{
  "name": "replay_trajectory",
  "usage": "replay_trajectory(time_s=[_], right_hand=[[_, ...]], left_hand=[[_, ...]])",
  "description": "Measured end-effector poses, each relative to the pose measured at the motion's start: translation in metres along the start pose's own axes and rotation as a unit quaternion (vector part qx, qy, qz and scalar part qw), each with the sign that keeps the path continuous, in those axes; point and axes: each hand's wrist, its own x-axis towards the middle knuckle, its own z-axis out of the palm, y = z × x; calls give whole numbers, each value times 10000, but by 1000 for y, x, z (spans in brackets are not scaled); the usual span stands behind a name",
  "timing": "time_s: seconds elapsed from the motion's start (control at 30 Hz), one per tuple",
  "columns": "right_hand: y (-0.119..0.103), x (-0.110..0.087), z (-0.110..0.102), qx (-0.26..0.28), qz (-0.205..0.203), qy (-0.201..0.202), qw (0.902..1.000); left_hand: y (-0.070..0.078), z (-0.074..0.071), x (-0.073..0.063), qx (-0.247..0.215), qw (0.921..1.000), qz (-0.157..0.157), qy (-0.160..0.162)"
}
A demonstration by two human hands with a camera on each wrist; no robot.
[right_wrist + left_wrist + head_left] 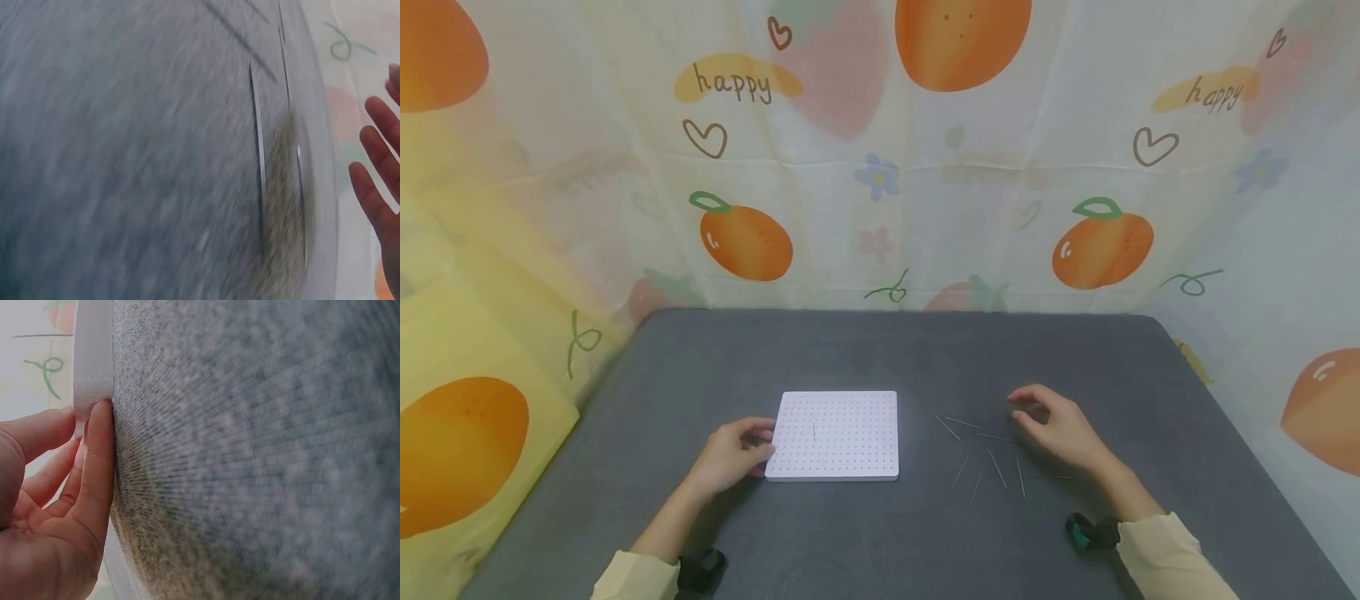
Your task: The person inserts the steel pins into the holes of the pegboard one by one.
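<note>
A white perforated board [865,433] lies on the grey table, its top covered in rows of small holes. One thin pin [814,432] stands in its left half. My left hand [727,456] holds the board's left edge; in the left wrist view, thumb and fingers [99,456] pinch the board's edge [94,350]. Right of the board, several thin metal needles [997,469] lie scattered at different angles. Over the table just beyond them hovers my right hand [1063,429], its thumb and fingers apart and nothing between them. In the right wrist view a needle [258,125] lies below the hand.
The dark grey tabletop [970,358] has rounded far corners. A fruit-patterned curtain [970,242] hangs behind it, and yellow cloth [475,317] borders the left side. Dark straps with wrist devices [1093,532] sit at both sleeve cuffs.
</note>
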Motion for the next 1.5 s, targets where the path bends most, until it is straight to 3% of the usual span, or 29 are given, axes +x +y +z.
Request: replay_trajectory(time_s=[0.3,0.87,1.5], right_hand=[[17,-18,-13,-265,334,-320,9986],[32,-27,-17,-516,-19,-460,9976],[33,-27,-20,-739,68,-839,9937]], left_hand=[[0,0,0,55,10000,-75,17],[0,2,1,25,9999,-94,37],[-1,4,0,137,9997,-68,170]])
